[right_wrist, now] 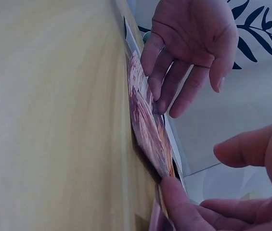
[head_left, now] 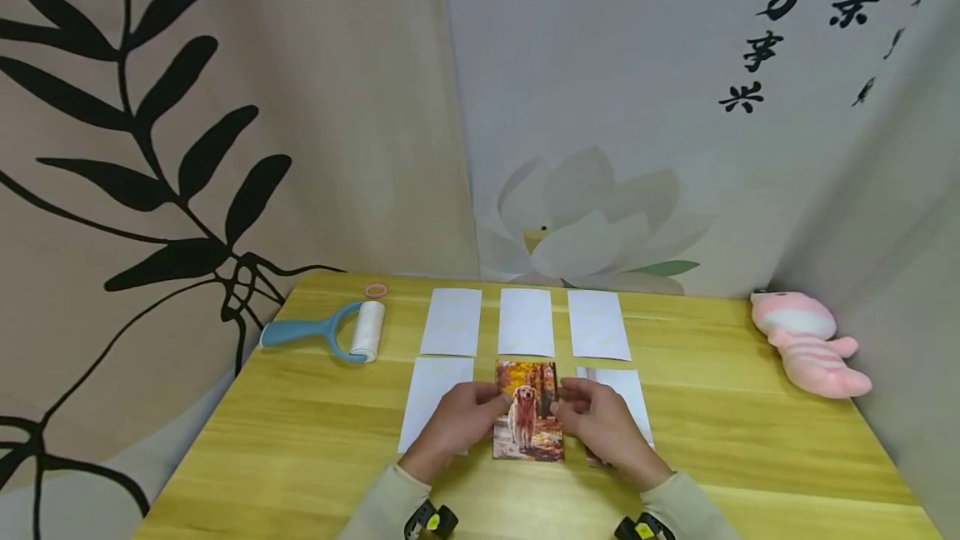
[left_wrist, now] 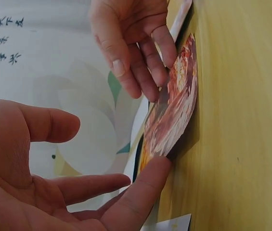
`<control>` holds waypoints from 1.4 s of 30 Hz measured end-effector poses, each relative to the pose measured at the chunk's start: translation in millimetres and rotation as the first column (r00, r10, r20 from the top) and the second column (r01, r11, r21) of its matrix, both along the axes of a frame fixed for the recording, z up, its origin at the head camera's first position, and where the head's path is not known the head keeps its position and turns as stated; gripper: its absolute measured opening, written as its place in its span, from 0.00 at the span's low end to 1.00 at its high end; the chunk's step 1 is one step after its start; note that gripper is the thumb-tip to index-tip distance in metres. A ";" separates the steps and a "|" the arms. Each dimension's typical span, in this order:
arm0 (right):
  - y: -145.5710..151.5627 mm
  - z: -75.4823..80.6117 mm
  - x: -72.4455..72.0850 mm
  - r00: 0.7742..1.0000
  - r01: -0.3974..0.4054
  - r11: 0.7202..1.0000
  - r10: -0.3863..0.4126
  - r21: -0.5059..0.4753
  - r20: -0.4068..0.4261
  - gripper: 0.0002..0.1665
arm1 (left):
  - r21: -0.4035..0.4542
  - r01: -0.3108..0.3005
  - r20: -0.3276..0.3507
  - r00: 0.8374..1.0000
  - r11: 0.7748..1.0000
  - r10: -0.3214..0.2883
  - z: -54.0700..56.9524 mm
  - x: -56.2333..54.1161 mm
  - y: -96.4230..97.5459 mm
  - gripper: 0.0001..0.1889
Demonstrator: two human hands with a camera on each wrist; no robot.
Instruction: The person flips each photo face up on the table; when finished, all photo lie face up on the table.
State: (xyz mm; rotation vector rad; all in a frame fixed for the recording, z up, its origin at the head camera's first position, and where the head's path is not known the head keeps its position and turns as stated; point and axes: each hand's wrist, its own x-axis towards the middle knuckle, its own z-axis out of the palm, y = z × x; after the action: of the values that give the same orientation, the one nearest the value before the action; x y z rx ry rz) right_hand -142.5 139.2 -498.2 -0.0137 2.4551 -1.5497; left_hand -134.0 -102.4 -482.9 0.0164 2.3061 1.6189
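Observation:
A photo card (head_left: 546, 440) of a golden dog among autumn leaves stands picture side up at the middle front, between my two hands. The fingers of my left hand (head_left: 465, 419) touch its left edge, and those of my right hand (head_left: 603, 423) touch its right edge. In the left wrist view the card (left_wrist: 174, 110) looks slightly bowed, with a shadow under its near edge. Both thumbs are lifted off it in the wrist views. A white card (head_left: 431, 394) lies partly under my left hand, and another white card (head_left: 630, 394) partly under my right.
Three white cards (head_left: 526, 322) lie in a row behind the photo card. On the left are a lint roller (head_left: 315, 329) with a blue handle and a small pink ring (head_left: 376, 291). A pink plush toy (head_left: 806, 344) sits at the right table edge.

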 end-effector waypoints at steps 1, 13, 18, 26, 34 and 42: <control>-0.3 -0.5 -0.1 1.000 0.001 1.000 -0.001 -0.007 0.006 0.33 | 0.010 -0.001 0.008 1.000 1.000 0.001 -0.2 0.3 -0.3 0.28; -0.6 0.5 0.0 0.999 -0.002 0.997 0.006 0.074 -0.049 0.32 | 0.007 0.022 -0.002 1.000 1.000 -0.022 2.1 3.2 -5.7 0.32; -4.0 1.9 0.1 0.997 -0.014 0.997 0.019 0.074 -0.076 0.30 | 0.052 0.027 0.001 1.000 0.998 -0.028 1.7 2.5 -10.9 0.32; -19.6 9.2 -2.6 0.991 -0.048 0.998 0.053 0.046 -0.126 0.28 | -0.008 -0.004 -0.047 0.999 1.000 0.004 6.9 1.6 -23.0 0.25; -42.7 18.3 -9.4 0.982 -0.122 0.993 0.121 0.004 -0.143 0.29 | -0.065 -0.110 -0.082 0.991 0.992 0.105 8.2 -0.4 -41.7 0.22; -67.8 16.2 -16.6 0.962 -0.221 0.974 0.208 -0.056 -0.175 0.30 | -0.115 -0.215 -0.096 0.974 0.970 0.205 5.3 -1.9 -64.6 0.22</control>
State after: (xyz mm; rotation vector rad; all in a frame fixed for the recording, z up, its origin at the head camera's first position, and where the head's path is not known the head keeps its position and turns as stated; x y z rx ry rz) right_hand -159.1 71.4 -482.0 -0.4271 2.4204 -1.6006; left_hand -135.9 -166.9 -477.7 -0.1997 2.5442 1.5940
